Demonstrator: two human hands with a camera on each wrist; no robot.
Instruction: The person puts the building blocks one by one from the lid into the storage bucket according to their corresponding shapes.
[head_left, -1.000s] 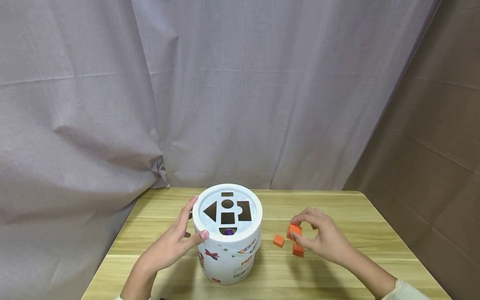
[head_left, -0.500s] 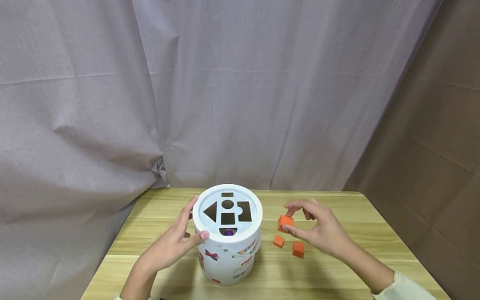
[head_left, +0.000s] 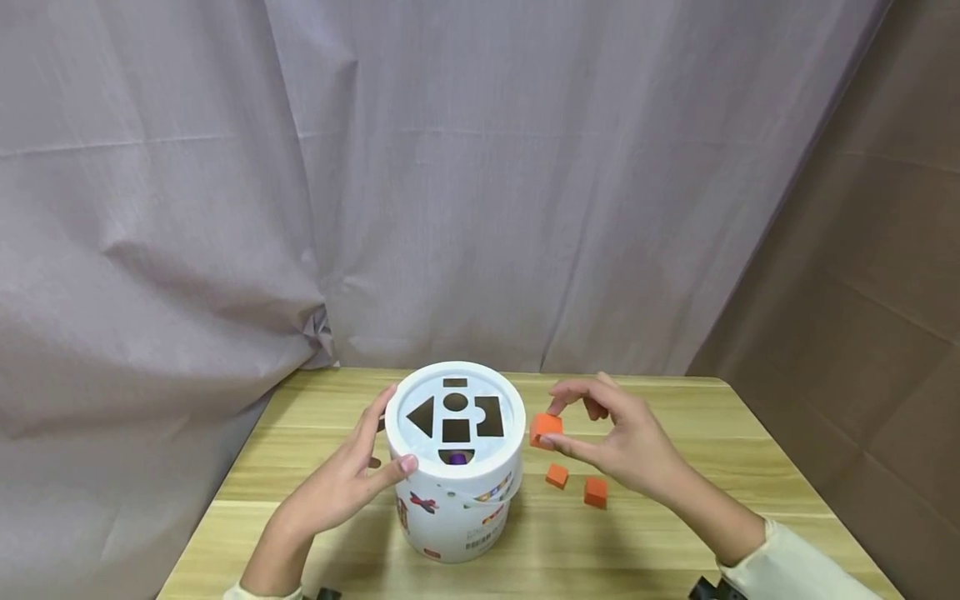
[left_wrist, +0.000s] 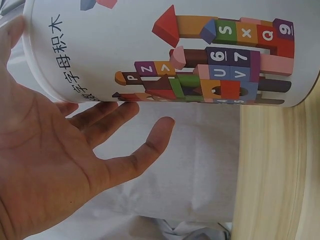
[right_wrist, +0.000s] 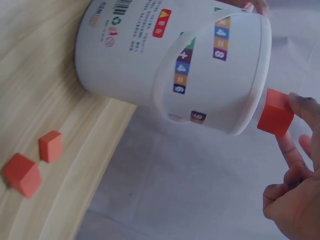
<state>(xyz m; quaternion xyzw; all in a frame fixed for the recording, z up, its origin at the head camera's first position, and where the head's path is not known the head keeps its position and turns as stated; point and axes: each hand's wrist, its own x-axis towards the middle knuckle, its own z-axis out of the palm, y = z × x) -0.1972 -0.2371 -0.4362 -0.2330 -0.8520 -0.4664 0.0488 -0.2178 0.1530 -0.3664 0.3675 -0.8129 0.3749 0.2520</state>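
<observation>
A white bucket [head_left: 457, 517] printed with coloured blocks stands upright on the table. Its lid [head_left: 427, 454] has several shaped holes, and something purple [head_left: 458, 458] shows in the front one. My left hand [head_left: 341, 483] rests against the bucket's left side, thumb on the rim, fingers spread and fairly straight along the wall; in the left wrist view the little finger [left_wrist: 150, 147] is clear of it. My right hand [head_left: 626, 433] pinches an orange block [head_left: 546, 430] between thumb and fingertips, just right of the lid. The right wrist view shows the block [right_wrist: 276, 112] beside the rim.
Two more orange blocks lie on the wooden table [head_left: 675, 517], a small one [head_left: 557, 476] and a larger one [head_left: 596, 492], right of the bucket. A white handle [right_wrist: 162, 75] hangs down its side. Grey curtains [head_left: 480, 208] hang behind, with a brown one at right.
My right hand has lifted the orange block off the spot beside the other two and brought it left and up towards the lid. My left hand and the bucket stay put.
</observation>
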